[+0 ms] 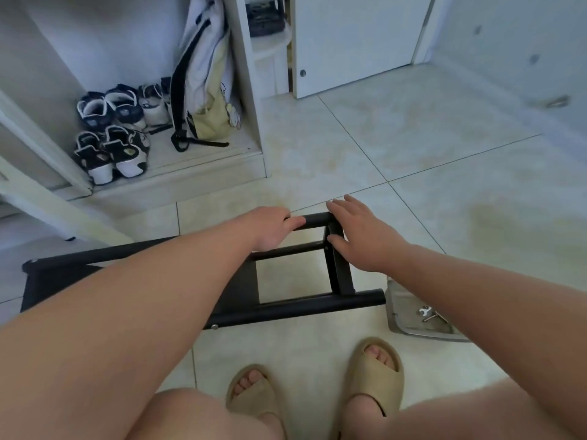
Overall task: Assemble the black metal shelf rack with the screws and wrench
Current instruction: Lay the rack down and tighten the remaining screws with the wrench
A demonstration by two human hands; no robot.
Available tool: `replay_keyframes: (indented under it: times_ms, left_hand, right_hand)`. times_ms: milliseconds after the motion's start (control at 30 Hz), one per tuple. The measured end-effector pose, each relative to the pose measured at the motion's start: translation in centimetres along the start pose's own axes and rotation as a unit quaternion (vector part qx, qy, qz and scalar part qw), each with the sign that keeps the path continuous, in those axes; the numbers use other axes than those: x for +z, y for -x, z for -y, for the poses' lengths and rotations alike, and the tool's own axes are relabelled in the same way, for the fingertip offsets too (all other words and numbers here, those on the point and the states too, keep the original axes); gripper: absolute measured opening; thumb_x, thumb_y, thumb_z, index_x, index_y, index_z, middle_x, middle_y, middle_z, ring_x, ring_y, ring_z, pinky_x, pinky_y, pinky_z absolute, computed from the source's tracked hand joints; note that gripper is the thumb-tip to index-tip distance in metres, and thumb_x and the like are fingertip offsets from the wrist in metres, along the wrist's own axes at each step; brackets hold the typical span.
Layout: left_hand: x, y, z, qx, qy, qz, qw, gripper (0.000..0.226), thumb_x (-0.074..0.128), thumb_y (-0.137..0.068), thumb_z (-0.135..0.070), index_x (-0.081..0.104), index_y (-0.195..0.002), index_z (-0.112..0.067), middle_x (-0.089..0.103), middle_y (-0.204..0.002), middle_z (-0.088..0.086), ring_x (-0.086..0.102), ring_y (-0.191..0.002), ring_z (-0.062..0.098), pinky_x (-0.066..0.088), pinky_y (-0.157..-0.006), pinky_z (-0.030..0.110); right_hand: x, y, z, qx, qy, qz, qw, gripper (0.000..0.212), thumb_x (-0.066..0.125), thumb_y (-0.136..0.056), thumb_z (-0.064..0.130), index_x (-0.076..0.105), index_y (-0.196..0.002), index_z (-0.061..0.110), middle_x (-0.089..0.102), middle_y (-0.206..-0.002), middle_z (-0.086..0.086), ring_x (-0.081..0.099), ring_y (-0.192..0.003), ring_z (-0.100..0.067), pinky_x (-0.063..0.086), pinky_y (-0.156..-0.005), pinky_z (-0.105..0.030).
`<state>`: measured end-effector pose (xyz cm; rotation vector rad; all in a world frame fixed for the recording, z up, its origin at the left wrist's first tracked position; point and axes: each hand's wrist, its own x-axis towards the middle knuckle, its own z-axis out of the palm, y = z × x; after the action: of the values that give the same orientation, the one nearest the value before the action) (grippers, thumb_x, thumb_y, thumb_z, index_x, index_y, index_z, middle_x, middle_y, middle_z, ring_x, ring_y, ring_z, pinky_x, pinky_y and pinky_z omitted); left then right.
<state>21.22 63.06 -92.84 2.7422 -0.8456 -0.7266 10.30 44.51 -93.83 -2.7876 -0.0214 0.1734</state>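
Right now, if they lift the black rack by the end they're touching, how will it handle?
Probably stiff: the black rack is metal tubes joined by crossbars. Likely end-heavy, since the left hand and right hand touch only one end. Unlikely to roll: the crossbars brace its round tubes.

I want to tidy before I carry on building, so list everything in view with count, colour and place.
shelf rack: one, black, lying on the tiled floor
tray: one, grey, on the floor right of the rack
wrench: one, silver, in the tray; the bits beside it are too small to count
sneakers: about six, navy, white and black, in the open cupboard
backpack: one, white and cream, upright in the cupboard
door: one, white, at the back
slippers: two, beige, worn
left hand: fingers curled over the rack's far tube
right hand: fingers straight, touching the rack's end corner
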Motion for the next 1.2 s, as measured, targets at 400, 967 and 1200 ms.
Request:
replay_keyframes:
  times_ms: [400,967,1200]
  left_hand:
    - [2.9,-3.0,2.7,-0.055,-0.047,-0.011,0.997,0.03,0.041,-0.102,-0.052,0.045,-0.1,-0.022,0.052,-0.089,-0.001,0.052,-0.089,0.025,0.04,-0.077,0.039]
    - [2.8,-0.9,-0.4,-0.055,-0.148,-0.08,0.984,0.057,0.039,-0.1,-0.053,0.035,-0.146,-0.019,0.036,-0.151,0.009,0.031,-0.138,0.033,0.029,-0.109,0.048]
    - [3.8,1.1,-8.6,0.105,-0.175,-0.082,0.975,0.063,0.038,-0.1,-0.055,0.028,-0.153,-0.022,0.017,-0.164,0.007,0.012,-0.15,0.03,0.019,-0.118,0.046]
  right_hand:
    - [3.1,-4.5,-0.9,0.027,-0.009,0.034,0.999,0.062,0.05,-0.104,0.029,0.025,-0.157,0.013,0.026,-0.163,-0.005,0.012,-0.153,-0.023,0.016,-0.12,-0.034]
    - [2.0,-0.6,-4.3,0.059,0.051,0.109,0.991,0.074,0.039,-0.104,0.053,0.002,-0.162,0.028,-0.009,-0.169,0.007,-0.009,-0.156,-0.019,0.009,-0.126,-0.048]
    - [-0.2,6.7,-9.0,0.127,0.075,0.119,0.982,0.075,0.043,-0.103,0.053,0.003,-0.162,0.029,-0.002,-0.17,0.006,-0.002,-0.156,-0.019,0.017,-0.122,-0.048]
